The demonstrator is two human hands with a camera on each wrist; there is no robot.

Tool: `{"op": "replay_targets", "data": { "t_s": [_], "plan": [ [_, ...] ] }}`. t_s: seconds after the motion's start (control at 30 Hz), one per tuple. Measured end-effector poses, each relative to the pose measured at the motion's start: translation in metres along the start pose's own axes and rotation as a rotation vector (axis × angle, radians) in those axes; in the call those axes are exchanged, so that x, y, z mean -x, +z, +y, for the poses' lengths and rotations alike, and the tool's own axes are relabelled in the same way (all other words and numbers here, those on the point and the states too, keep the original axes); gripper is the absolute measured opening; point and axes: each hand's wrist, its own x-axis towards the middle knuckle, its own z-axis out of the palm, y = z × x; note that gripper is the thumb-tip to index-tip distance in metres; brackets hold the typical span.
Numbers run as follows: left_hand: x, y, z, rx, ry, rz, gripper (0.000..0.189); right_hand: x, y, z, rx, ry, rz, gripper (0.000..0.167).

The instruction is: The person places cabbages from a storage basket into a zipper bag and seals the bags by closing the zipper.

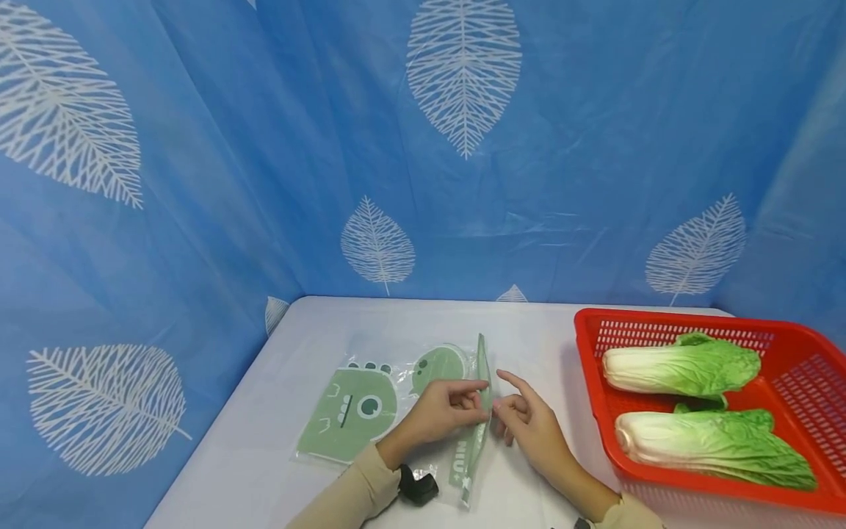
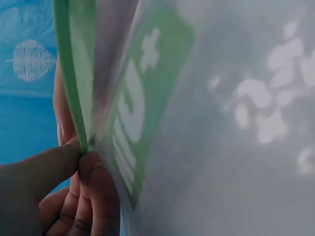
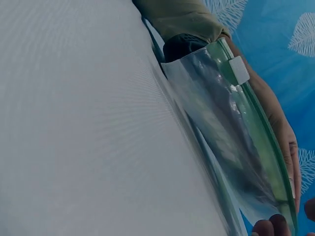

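A clear zip bag (image 1: 370, 411) with a green cartoon monster print lies on the table, its green-edged mouth raised. My left hand (image 1: 444, 411) pinches the green zip strip (image 2: 74, 83) between thumb and fingers, as the left wrist view shows up close. A white slider (image 3: 239, 70) sits near one end of the strip in the right wrist view. Just right of the strip is my right hand (image 1: 532, 426), index finger extended, thumb close to the bag's edge. The right wrist view catches only its fingertips (image 3: 270, 227) on either side of the strip, with a gap at one side.
At the right stands a red plastic basket (image 1: 591, 389) holding two Chinese cabbages (image 1: 681, 367), one behind the other. The table (image 1: 238, 470) has a white cover. A blue curtain (image 1: 297, 147) with white leaf prints hangs behind and to the left.
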Motion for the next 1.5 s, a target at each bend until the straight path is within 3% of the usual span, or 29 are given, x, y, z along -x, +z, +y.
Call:
{"op": "replay_targets", "data": {
  "t_s": [0.17,0.33,0.6,0.8,1.07,1.37,1.5],
  "plan": [
    [-0.002,0.003,0.005,0.008,0.005,0.003,0.048,-0.001,0.000,-0.003,-0.058,-0.037,-0.012,0.060],
    [-0.003,0.001,0.008,-0.001,0.001,0.010,0.049,-0.002,0.001,-0.006,-0.053,-0.073,0.004,0.057],
    [-0.001,-0.017,0.015,-0.034,0.010,-0.023,0.053,-0.003,0.002,-0.006,0.011,-0.096,0.051,0.046],
    [0.002,-0.033,0.026,-0.115,0.011,-0.052,0.064,-0.003,0.003,-0.007,0.034,-0.010,0.076,0.041],
    [0.006,-0.046,0.044,-0.247,0.021,-0.115,0.065,-0.002,0.004,-0.006,-0.023,0.066,0.037,0.052],
    [0.015,-0.054,0.045,-0.222,0.016,-0.095,0.075,0.003,0.005,-0.002,-0.035,0.152,0.052,0.071],
    [0.015,-0.054,0.047,-0.300,0.056,-0.074,0.081,0.002,0.004,-0.001,-0.040,0.141,0.041,0.078]
  ]
}}
